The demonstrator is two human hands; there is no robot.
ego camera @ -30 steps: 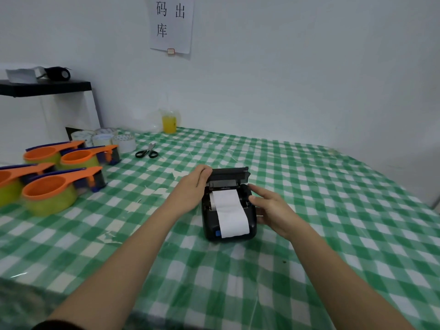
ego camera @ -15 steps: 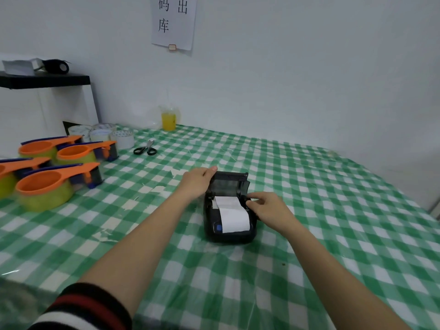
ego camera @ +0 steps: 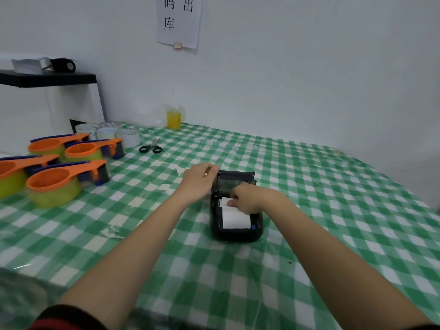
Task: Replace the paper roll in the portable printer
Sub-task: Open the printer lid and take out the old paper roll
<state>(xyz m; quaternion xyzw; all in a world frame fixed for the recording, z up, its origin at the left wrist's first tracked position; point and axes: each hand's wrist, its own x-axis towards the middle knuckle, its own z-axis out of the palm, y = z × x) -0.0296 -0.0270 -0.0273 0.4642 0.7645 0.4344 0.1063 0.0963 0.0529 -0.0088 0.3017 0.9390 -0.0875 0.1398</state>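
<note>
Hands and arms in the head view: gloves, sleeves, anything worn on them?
Both the left hand and the right hand are bare, with no gloves, and no rings or watch that I can see. Both forearms are uncovered. A dark sleeve with a red stripe is pushed up at the left elbow; only a dark edge shows by the right elbow.

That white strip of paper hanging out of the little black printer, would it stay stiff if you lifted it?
Probably not. The white paper strip drapes over the black portable printer, following its curve, so it looks thin and floppy. It likely weighs almost nothing and could crease under the right hand pressing its upper end.
</note>
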